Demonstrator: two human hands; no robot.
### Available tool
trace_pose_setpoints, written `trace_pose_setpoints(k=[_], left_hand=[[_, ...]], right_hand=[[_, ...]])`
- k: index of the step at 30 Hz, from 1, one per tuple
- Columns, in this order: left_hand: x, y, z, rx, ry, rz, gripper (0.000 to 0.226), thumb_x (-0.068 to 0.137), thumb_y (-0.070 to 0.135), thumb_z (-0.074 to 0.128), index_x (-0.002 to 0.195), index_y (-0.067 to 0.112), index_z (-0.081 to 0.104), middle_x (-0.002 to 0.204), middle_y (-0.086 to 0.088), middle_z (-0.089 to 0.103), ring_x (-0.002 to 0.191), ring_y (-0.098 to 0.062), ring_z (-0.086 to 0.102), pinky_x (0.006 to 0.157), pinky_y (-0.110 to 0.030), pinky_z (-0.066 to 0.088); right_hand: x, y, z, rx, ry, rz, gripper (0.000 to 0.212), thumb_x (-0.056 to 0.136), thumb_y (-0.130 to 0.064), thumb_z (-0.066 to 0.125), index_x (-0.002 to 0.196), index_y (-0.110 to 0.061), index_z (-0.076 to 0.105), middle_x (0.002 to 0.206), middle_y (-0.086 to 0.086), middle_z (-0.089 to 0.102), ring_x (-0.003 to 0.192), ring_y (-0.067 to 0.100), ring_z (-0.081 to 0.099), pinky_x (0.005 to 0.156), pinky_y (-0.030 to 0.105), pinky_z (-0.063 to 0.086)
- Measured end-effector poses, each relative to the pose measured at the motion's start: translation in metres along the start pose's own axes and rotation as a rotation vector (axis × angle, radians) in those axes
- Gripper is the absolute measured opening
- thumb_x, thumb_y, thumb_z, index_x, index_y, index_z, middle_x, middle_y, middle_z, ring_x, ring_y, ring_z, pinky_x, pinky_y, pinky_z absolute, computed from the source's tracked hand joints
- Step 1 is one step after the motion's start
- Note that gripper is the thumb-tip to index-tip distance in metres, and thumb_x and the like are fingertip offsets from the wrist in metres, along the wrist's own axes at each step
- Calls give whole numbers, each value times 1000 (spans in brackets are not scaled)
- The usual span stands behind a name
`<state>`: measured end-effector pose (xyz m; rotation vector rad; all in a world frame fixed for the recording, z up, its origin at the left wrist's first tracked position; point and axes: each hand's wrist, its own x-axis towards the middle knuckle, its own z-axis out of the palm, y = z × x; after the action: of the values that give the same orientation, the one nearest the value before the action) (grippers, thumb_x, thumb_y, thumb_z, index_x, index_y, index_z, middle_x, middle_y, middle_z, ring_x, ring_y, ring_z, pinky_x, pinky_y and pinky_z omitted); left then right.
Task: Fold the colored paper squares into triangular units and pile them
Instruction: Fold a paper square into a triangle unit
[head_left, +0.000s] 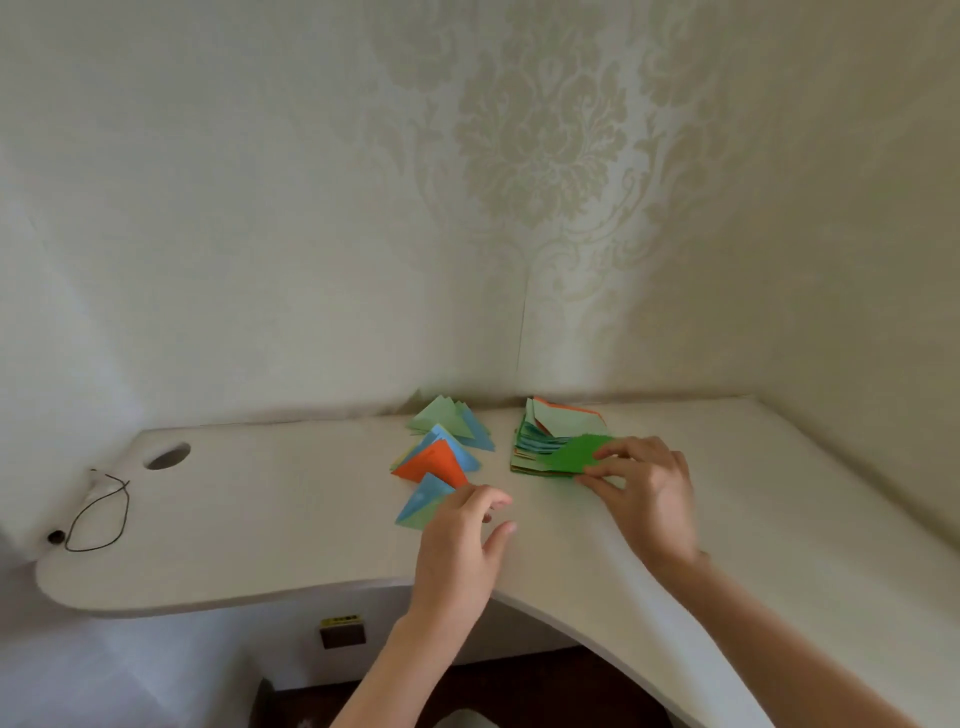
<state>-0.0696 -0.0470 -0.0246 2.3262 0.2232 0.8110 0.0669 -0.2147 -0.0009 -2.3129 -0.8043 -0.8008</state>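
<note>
There was a single view, from a wide-angle camera on the person's head. It looked forward and down over the near, curved edge of the desk (291, 525) toward the far edge, where the tabletop met the wall (311, 208). The wall filled the upper half of the view. Both forearms entered from the bottom edge, and the desk sat close below the camera. Straight edges bowed near the borders.

Folded triangles (441, 457) lie left of the paper stack (550, 441).
</note>
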Motion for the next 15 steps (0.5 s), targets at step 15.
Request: trace_pose_setpoints(k=[15], left_hand=[[-3, 33, 51, 1, -229, 155, 11, 83, 28, 70, 90, 19, 71, 94, 12, 64, 96, -7, 49, 85, -18, 39]], right_hand=[[-70, 17, -35, 211, -373, 44, 13, 81, -41, 71, 86, -29, 76, 96, -14, 68, 93, 11, 59, 85, 39, 45]])
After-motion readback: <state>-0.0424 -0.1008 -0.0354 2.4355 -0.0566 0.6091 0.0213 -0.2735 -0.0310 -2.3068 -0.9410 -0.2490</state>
